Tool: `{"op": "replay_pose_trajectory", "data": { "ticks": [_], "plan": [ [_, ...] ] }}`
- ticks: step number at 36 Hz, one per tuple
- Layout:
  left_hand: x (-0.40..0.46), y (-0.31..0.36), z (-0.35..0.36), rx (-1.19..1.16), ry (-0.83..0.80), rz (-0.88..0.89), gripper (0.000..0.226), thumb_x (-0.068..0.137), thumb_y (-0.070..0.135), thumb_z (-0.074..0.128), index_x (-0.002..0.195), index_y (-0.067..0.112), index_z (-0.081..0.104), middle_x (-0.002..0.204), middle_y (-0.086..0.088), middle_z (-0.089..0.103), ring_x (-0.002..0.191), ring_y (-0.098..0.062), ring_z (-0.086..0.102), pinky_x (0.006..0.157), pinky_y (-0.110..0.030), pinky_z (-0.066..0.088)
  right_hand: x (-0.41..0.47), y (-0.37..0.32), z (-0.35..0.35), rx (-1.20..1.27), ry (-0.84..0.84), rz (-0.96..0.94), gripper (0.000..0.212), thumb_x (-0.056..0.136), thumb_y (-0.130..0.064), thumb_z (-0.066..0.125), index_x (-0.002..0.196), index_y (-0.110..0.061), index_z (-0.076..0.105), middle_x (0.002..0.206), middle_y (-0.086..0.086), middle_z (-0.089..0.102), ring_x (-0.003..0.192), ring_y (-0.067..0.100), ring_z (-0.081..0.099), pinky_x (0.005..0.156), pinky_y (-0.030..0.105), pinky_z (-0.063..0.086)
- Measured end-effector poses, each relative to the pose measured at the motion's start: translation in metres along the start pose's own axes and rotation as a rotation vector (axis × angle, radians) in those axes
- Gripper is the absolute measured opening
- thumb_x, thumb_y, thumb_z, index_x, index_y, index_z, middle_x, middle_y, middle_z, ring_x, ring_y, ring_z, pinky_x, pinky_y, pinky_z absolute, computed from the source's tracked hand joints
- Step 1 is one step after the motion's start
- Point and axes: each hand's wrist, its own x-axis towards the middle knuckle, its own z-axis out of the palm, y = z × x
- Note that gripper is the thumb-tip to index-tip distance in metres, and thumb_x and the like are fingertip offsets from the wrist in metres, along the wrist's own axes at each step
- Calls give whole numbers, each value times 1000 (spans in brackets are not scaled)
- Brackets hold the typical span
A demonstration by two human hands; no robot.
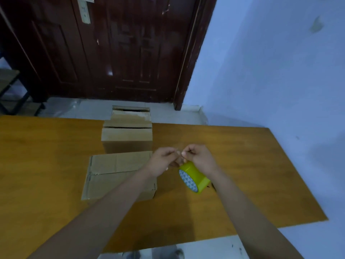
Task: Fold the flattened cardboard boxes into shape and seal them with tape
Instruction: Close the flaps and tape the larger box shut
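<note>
A yellow-green roll of tape (pixel 195 178) hangs just under my right hand (pixel 200 158), tilted, its patterned core facing me. Both hands meet above the table: my left hand (pixel 162 161) and my right hand pinch at the tape's loose end, fingertips almost touching. A closed cardboard box (pixel 115 174) lies on the wooden table (pixel 46 165) to the left of my hands, partly under my left forearm. Behind it stands a second folded box (pixel 127 135) with its top flaps slightly apart.
A third box (pixel 130 114) sits behind the second at the table's far edge. A dark wooden door (pixel 112 47) and a blue wall (pixel 270 62) lie beyond. A small shelf (pixel 9 86) stands far left. The table's right edge runs diagonally.
</note>
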Motion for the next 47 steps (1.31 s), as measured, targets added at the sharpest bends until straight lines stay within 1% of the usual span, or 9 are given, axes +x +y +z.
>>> {"op": "replay_pose_trajectory", "data": {
  "ticks": [7, 10, 13, 18, 23, 35, 40, 43, 47],
  "plan": [
    [-4, 7, -5, -68, 128, -65, 33, 100, 19, 42, 73, 7, 57, 62, -8, 61, 49, -20, 57, 52, -25, 47, -14, -15, 2, -31, 55, -6, 10, 86, -12, 66, 90, -15, 74, 84, -1, 72, 79, 2, 62, 73, 16, 45],
    [-5, 10, -10, -71, 172, -64, 30, 100, 20, 43, 76, 7, 58, 66, -11, 58, 46, -21, 56, 55, -29, 48, -26, -20, 6, -88, 80, -6, 41, 91, -22, 62, 131, -18, 55, 116, -7, 66, 107, 2, 58, 80, 1, 38],
    [-5, 16, -18, -102, 222, -98, 36, 100, 21, 42, 67, 8, 54, 59, -4, 60, 44, -18, 58, 50, -29, 51, -38, -23, 11, 147, 75, 108, 70, 91, -35, 59, 149, -23, 23, 130, -15, 43, 116, 1, 45, 90, 14, 36],
    [-3, 28, -34, -114, 286, -152, 42, 100, 27, 41, 64, 9, 53, 58, -2, 61, 44, -16, 58, 44, -22, 50, -63, -30, 9, 315, 32, 23, 16, 89, -37, 60, 93, -22, 64, 79, -17, 64, 75, -6, 57, 68, 16, 43],
    [-1, 29, -49, 26, 170, -146, 35, 99, 29, 45, 72, 13, 61, 65, -3, 59, 47, -14, 55, 44, -20, 47, -77, -36, 12, 435, -160, -20, 30, 72, -40, 68, 93, -19, 64, 83, -9, 67, 81, 5, 62, 72, 20, 48],
    [-2, 25, -64, 159, 45, -35, 11, 92, 9, 59, 81, 9, 59, 65, -7, 60, 47, -5, 57, 46, -18, 49, -80, -46, 22, 539, 30, -5, 25, 76, -28, 65, 78, -4, 57, 62, 1, 47, 51, 6, 46, 47, 17, 39],
    [-1, 28, -61, 196, 53, -31, 15, 90, 10, 61, 75, 10, 61, 63, -9, 64, 48, -8, 60, 46, -18, 47, -84, -41, 32, 580, 111, 19, 36, 69, -44, 64, 81, -10, 64, 72, 8, 54, 63, 16, 52, 56, 25, 43],
    [8, 32, -64, 260, 117, -31, 24, 85, 5, 65, 62, 13, 63, 52, -3, 62, 54, -18, 61, 58, -28, 47, -87, -41, 38, 641, 104, 99, 7, 85, -29, 64, 84, -24, 69, 76, -5, 70, 73, 11, 65, 71, 29, 51],
    [27, 41, -72, 434, 265, 44, 27, 84, 11, 66, 58, 15, 60, 58, -3, 63, 69, -31, 65, 71, -39, 50, -88, -40, 53, 578, 65, 285, 16, 95, -24, 54, 81, -30, 60, 80, -12, 66, 79, 3, 64, 81, 26, 51]
  ]
}}
